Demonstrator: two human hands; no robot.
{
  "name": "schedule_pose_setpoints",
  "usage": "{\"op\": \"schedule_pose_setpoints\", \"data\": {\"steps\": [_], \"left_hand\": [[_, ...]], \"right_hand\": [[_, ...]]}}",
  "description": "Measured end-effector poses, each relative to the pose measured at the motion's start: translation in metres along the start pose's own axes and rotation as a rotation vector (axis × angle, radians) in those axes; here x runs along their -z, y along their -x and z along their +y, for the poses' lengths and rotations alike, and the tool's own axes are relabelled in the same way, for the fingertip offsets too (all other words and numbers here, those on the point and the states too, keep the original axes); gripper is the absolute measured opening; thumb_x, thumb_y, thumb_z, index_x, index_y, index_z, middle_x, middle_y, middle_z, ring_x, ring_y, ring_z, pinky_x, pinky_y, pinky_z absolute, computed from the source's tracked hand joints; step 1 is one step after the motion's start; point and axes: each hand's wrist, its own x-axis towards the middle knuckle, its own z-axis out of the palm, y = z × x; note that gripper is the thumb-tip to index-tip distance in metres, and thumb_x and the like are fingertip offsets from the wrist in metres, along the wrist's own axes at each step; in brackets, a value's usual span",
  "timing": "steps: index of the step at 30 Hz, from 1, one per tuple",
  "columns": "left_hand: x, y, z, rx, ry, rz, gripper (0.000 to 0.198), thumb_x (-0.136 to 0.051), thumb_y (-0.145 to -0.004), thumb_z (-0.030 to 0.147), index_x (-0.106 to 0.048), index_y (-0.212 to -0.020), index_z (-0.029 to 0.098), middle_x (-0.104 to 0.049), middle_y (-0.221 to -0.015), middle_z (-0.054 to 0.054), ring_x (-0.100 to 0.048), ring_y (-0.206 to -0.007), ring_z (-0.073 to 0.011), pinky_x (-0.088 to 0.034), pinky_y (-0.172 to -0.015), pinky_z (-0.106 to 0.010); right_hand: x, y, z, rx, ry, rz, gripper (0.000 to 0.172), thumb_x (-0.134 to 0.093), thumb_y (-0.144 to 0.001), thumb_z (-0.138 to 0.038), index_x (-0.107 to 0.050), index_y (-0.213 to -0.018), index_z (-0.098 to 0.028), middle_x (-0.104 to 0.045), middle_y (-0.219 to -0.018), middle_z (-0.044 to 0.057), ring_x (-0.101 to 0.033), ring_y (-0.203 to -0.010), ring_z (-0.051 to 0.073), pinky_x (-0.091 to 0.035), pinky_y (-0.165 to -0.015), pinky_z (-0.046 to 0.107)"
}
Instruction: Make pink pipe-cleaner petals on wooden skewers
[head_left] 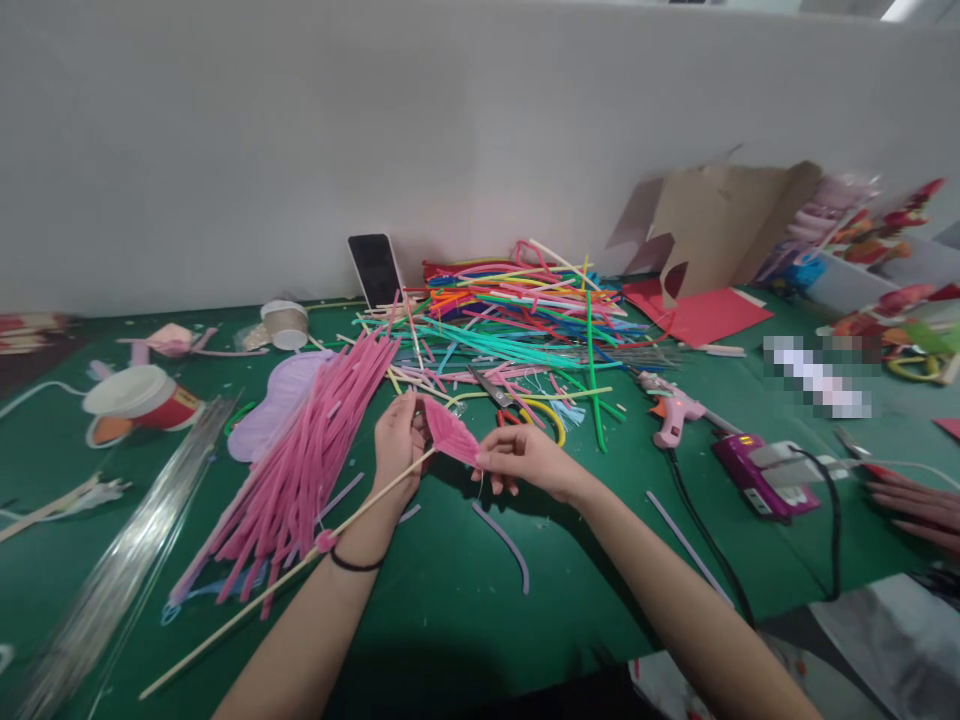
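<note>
A pink fan-shaped piece of fuzzy pipe cleaners (450, 430) is held up between my two hands over the green table. My left hand (397, 440) grips its left end, fingers curled and partly hidden. At the opposite corner, the thumb and forefinger of my right hand (529, 460) pinch the piece. A thin wooden stick (232, 620) runs from the fan's lower edge across my left wrist, carrying a small pink knob (325, 541). Fine thread dangles beside the right fingertips. Scissors (499, 395) with red and yellow handles lie just behind my hands.
Left lie pink pipe cleaners (300, 465), silvery wires (142, 560) and a paper cup (142, 395). A colourful pipe-cleaner heap (517, 310) and a phone (375, 270) are at the back. Right are a pink glue gun (675, 408), its cord, a purple power strip (761, 475) and cardboard (727, 220).
</note>
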Motion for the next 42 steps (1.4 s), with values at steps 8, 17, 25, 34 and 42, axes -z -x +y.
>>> {"op": "schedule_pose_setpoints", "data": {"steps": [8,17,25,34,42], "left_hand": [[0.006,0.005,0.009,0.279,-0.232,-0.447,0.034,-0.074,-0.068,0.044,-0.062,-0.064,0.013,-0.054,-0.046,0.002,-0.048,-0.037,-0.0099,-0.039,-0.038,-0.021],[0.008,0.004,0.009,0.257,-0.238,-0.481,0.03,-0.075,-0.069,0.038,-0.062,-0.059,0.012,-0.053,-0.046,0.001,-0.046,-0.038,-0.0071,-0.036,-0.038,-0.018],[0.011,0.006,0.004,0.233,-0.404,-0.492,0.031,-0.075,-0.07,0.041,-0.069,-0.075,0.012,-0.056,-0.049,0.001,-0.044,-0.037,-0.0068,-0.032,-0.035,-0.017],[0.01,0.005,0.003,0.224,-0.497,-0.496,0.038,-0.067,-0.074,0.049,-0.065,-0.067,0.012,-0.052,-0.043,0.003,-0.039,-0.032,-0.0047,-0.025,-0.032,-0.016],[0.009,0.004,0.008,0.243,-0.339,-0.466,0.033,-0.072,-0.069,0.043,-0.062,-0.068,0.012,-0.051,-0.043,0.005,-0.041,-0.034,-0.0054,-0.031,-0.035,-0.017]], "right_hand": [[0.001,-0.005,0.003,0.054,-0.078,0.162,0.033,-0.072,-0.075,-0.045,-0.064,-0.087,-0.016,-0.071,-0.077,0.004,-0.061,-0.054,0.009,-0.044,-0.044,0.018],[-0.001,0.0,0.004,0.034,-0.053,0.097,0.042,-0.074,-0.073,-0.043,-0.058,-0.103,-0.018,-0.072,-0.075,0.002,-0.063,-0.054,0.011,-0.043,-0.043,0.018],[-0.017,-0.006,0.004,0.026,-0.108,0.204,0.041,-0.078,-0.069,-0.044,-0.057,-0.092,-0.018,-0.067,-0.071,-0.002,-0.063,-0.061,0.012,-0.048,-0.051,0.02],[-0.029,-0.013,0.008,-0.01,-0.083,0.316,0.04,-0.077,-0.069,-0.044,-0.053,-0.088,-0.019,-0.065,-0.062,-0.004,-0.057,-0.048,0.009,-0.046,-0.047,0.021],[-0.017,-0.009,0.008,-0.023,-0.082,0.233,0.041,-0.074,-0.07,-0.05,-0.056,-0.086,-0.017,-0.068,-0.065,-0.001,-0.063,-0.054,0.012,-0.05,-0.052,0.022]]}}
